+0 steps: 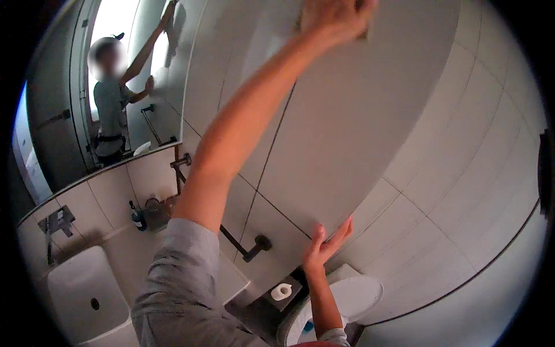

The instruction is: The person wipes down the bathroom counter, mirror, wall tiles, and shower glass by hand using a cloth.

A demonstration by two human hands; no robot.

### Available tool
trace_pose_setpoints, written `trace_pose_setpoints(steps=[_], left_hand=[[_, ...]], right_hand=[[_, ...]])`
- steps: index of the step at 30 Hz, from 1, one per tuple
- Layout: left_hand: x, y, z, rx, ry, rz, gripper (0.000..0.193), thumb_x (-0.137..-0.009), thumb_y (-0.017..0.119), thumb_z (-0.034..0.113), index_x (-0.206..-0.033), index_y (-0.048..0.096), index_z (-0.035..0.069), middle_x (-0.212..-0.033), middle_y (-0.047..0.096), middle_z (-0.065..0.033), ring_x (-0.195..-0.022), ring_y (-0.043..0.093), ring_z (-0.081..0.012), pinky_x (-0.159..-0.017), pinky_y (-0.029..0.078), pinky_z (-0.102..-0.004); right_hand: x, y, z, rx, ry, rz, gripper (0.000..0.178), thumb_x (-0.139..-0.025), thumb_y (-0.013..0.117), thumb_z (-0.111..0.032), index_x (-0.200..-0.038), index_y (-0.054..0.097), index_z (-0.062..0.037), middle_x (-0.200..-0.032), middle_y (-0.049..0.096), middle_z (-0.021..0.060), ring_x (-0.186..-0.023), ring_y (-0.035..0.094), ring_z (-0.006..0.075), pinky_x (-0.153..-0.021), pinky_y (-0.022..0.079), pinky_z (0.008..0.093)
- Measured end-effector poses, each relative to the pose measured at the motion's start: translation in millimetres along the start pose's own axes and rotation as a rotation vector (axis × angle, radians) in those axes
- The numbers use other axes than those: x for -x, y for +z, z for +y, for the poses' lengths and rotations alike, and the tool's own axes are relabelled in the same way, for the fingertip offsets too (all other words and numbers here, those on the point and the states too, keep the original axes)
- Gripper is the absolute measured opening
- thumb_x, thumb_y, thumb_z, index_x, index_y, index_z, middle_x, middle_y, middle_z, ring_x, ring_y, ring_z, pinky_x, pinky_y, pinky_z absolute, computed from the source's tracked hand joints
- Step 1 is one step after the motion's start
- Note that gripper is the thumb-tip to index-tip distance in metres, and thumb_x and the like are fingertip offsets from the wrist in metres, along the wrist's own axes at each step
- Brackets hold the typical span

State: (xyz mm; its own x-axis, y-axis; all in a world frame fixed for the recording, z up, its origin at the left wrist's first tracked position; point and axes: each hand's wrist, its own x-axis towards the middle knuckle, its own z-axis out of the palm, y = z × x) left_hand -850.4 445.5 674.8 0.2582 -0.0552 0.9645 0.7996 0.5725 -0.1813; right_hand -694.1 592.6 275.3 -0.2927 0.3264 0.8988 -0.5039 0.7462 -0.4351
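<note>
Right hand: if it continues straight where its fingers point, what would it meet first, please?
The right hand would probably meet the pale tiled wall, near the corner beyond its fingertips; depth is unclear, so it may already touch there.

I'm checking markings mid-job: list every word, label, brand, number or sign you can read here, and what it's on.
No readable text anywhere in view.
Pump bottle: any label is too small and blurred to read.
Pale panel by the left hand and right hand: no lettering visible.
Toilet paper roll: no lettering visible.
</note>
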Motion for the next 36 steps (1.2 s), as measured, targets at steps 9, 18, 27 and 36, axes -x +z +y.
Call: trace_pose_setpoints(steps=[9,18,27,36], left_hand=[[185.9,-71.4,-45.8,-0.005,-0.046,-0.213,0.053,-0.095,0.044,0.033,-0.146,0.037,0.018,-0.154,0.03,-0.0066,-0.139,0.033,-0.0258,-0.115,0.02,-0.0512],[165.5,-65.8,-254.3,0.012,-0.397,0.074,0.056,-0.098,0.032,0.043,-0.148,0.032,0.017,-0.154,0.028,-0.0096,-0.142,0.025,-0.0297,-0.116,0.013,-0.0464],[355.7,-62.9,-280.9,-0.307,-0.735,-0.026,0.06,-0.099,0.029,0.043,-0.149,0.027,0.01,-0.155,0.027,-0.0126,-0.143,0.022,-0.0303,-0.117,0.016,-0.0427],[319.5,-70.4,-218.3,-0.265,-1.051,-0.185,0.058,-0.099,0.027,0.039,-0.151,0.024,0.012,-0.158,0.02,-0.0088,-0.145,0.016,-0.0276,-0.118,0.015,-0.0423]], right_hand=[[18.9,-3.2,29.8,0.018,0.033,-0.029,0.07,-0.098,0.051,-0.035,-0.149,0.019,0.001,-0.155,0.014,0.0176,-0.14,0.022,0.0273,-0.109,0.025,0.0395],[31.9,-15.6,33.6,-0.001,0.193,-0.042,0.077,-0.1,0.046,-0.037,-0.151,0.003,0.0009,-0.157,0.01,0.0134,-0.14,0.022,0.0244,-0.11,0.024,0.0375],[32.8,-13.4,45.7,-0.079,0.202,0.089,0.077,-0.101,0.044,-0.037,-0.151,0.001,0.0017,-0.153,0.02,0.0135,-0.123,0.041,0.0213,-0.102,0.034,0.035],[22.2,-7.9,39.9,0.059,0.231,0.095,0.079,-0.099,0.047,-0.043,-0.151,0.007,0.0021,-0.158,0.005,0.0164,-0.143,0.018,0.0266,-0.113,0.023,0.0401]])
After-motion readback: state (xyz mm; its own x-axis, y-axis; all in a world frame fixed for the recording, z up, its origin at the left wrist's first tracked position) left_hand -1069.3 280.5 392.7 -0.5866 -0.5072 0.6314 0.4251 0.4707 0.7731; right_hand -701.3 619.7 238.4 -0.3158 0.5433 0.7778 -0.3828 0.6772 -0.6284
